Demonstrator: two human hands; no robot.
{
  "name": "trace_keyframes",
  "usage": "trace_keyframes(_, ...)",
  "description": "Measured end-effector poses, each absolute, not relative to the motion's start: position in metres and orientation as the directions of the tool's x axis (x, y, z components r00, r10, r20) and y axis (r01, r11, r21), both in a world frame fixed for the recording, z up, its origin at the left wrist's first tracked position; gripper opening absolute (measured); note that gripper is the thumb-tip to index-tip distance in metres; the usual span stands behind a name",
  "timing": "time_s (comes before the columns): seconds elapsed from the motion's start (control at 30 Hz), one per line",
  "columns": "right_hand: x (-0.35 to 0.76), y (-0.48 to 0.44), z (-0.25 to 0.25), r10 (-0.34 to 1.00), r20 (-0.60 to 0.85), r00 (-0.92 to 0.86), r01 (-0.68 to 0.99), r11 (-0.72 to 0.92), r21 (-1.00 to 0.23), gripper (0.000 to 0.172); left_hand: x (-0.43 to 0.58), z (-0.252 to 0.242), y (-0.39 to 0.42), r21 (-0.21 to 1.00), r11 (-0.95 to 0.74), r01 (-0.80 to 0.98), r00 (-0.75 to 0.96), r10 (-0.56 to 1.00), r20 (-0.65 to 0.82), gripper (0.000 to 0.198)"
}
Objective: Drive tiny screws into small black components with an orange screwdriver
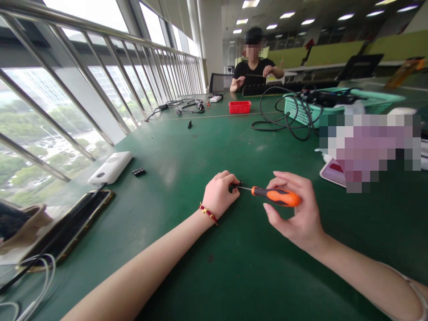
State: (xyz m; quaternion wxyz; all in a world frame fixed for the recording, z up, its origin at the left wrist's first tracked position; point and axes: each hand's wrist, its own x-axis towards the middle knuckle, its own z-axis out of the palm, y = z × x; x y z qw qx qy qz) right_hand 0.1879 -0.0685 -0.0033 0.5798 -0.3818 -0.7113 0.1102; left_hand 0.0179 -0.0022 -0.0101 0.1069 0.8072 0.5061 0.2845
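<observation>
My left hand (220, 192) is closed in a pinch on a small black part (233, 187), steadying it at the tabletop; the fingers hide much of it. A screwdriver (277, 196) with an orange and black handle lies nearly level, its thin metal shaft reaching to that part. Around the handle is my right hand (302, 214), holding it loosely with the butt at the palm. Thumb and forefinger are spread away from the grip. Whether the tip sits in a screw is too small to tell.
On the green table (167, 178), a white power bank (112, 167), a small black piece (138, 172) and a phone (76, 227) lie left. Farther back are a red tray (240, 107), black cables (267, 127) and a teal basket (296, 111). Another person (254, 67) sits opposite.
</observation>
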Motion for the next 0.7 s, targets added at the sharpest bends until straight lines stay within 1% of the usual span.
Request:
trace_keyframes(0.07, 0.1881, -0.0682, -0.0036, 0.7, 0.712, -0.048, 0.429, 0.659, -0.618, 0.058, 0.0178, -0.0095, -0.003, 0.459, -0.464, 0.757, 0.329, 0.879, 0.346, 0.013)
trace_keyframes(0.1, 0.1883, -0.0687, -0.0031, 0.734, 0.675, -0.069, 0.447, 0.628, -0.637, 0.055, 0.0177, -0.0093, -0.0033, 0.458, -0.464, 0.758, 0.329, 0.879, 0.345, 0.014)
trace_keyframes(0.17, 0.1884, -0.0704, -0.0015, 0.789, 0.603, -0.117, 0.485, 0.575, -0.658, 0.039, 0.0176, -0.0093, -0.0035, 0.456, -0.464, 0.759, 0.33, 0.879, 0.345, 0.014)
trace_keyframes(0.23, 0.1878, -0.0719, -0.0003, 0.792, 0.597, -0.131, 0.502, 0.572, -0.649, 0.025, 0.0175, -0.0097, -0.0032, 0.453, -0.467, 0.759, 0.332, 0.877, 0.348, 0.014)
trace_keyframes(0.27, 0.1873, -0.0722, -0.0003, 0.775, 0.621, -0.119, 0.501, 0.586, -0.636, 0.024, 0.0174, -0.01, -0.0029, 0.451, -0.467, 0.761, 0.331, 0.876, 0.349, 0.014)
trace_keyframes(0.3, 0.1869, -0.0721, -0.0008, 0.749, 0.655, -0.095, 0.495, 0.607, -0.622, 0.027, 0.0174, -0.0103, -0.0026, 0.448, -0.466, 0.763, 0.33, 0.877, 0.349, 0.014)
trace_keyframes(0.4, 0.1871, -0.07, -0.0033, 0.691, 0.723, -0.012, 0.486, 0.636, -0.6, 0.046, 0.0173, -0.011, -0.0018, 0.438, -0.465, 0.769, 0.331, 0.876, 0.35, 0.013)
trace_keyframes(0.47, 0.1883, -0.0687, -0.0036, 0.717, 0.697, 0.006, 0.495, 0.604, -0.625, 0.057, 0.0171, -0.011, -0.0016, 0.435, -0.47, 0.768, 0.336, 0.874, 0.35, 0.014)
trace_keyframes(0.5, 0.1889, -0.0686, -0.0028, 0.743, 0.669, -0.004, 0.505, 0.579, -0.64, 0.059, 0.0169, -0.0109, -0.0017, 0.434, -0.472, 0.767, 0.339, 0.873, 0.35, 0.014)
trace_keyframes(0.53, 0.1894, -0.069, -0.0015, 0.768, 0.64, -0.021, 0.52, 0.555, -0.649, 0.055, 0.0168, -0.0108, -0.0017, 0.434, -0.474, 0.766, 0.341, 0.872, 0.35, 0.014)
trace_keyframes(0.6, 0.1897, -0.0707, 0.0019, 0.788, 0.613, -0.057, 0.554, 0.536, -0.638, 0.035, 0.0166, -0.0104, -0.002, 0.434, -0.477, 0.764, 0.346, 0.871, 0.349, 0.014)
trace_keyframes(0.63, 0.1894, -0.0716, 0.0033, 0.786, 0.614, -0.074, 0.563, 0.541, -0.625, 0.024, 0.0165, -0.0102, -0.0022, 0.433, -0.479, 0.764, 0.347, 0.87, 0.35, 0.015)
trace_keyframes(0.67, 0.1889, -0.0722, 0.0042, 0.778, 0.623, -0.085, 0.565, 0.553, -0.613, 0.016, 0.0165, -0.0101, -0.0024, 0.433, -0.479, 0.764, 0.348, 0.87, 0.35, 0.015)
trace_keyframes(0.7, 0.1884, -0.0724, 0.0045, 0.767, 0.636, -0.09, 0.557, 0.568, -0.606, 0.014, 0.0166, -0.0099, -0.0025, 0.433, -0.477, 0.765, 0.346, 0.871, 0.349, 0.015)
